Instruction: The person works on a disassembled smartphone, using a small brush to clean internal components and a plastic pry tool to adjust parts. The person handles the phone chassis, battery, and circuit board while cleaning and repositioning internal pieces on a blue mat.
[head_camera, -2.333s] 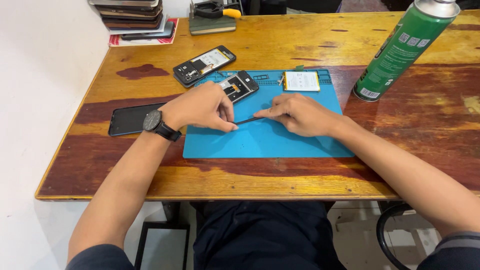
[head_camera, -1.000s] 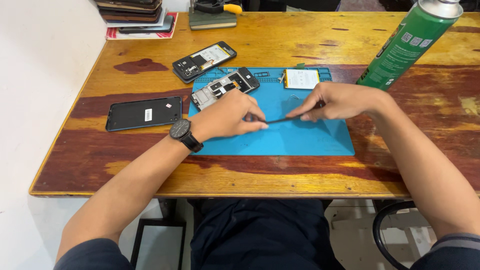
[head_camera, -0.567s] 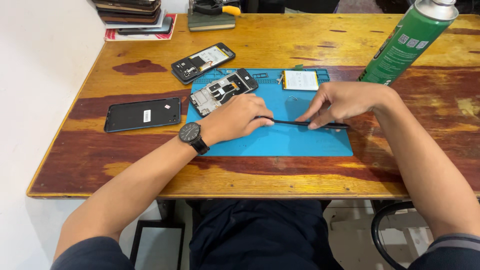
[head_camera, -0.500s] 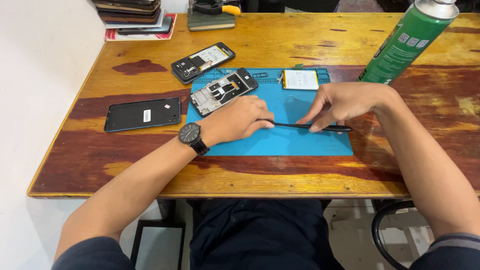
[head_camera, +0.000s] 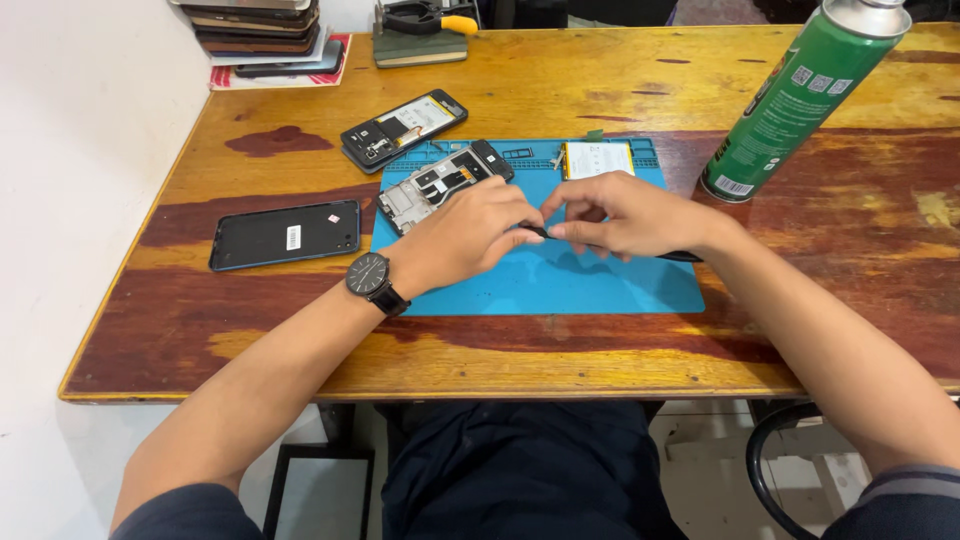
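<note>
Since the earlier frames both hands have drawn together again at mid-mat. Left hand pinches one end of a thin black strip; right hand grips it too, the strip's tail trailing right over the blue mat. Step in hand, by my reading: working the strip between fingertips. Next calls for a steady pinch and an even pull. Opened phone frame sits just beyond, on the counter.

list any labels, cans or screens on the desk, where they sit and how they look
Spray can: far right, tilted green cylinder with white label patches.
Black phone: left of the blue mat, flat, small white sticker.
Battery: mat's top edge, white rectangle.
Open phone: above mat, dark.
</note>
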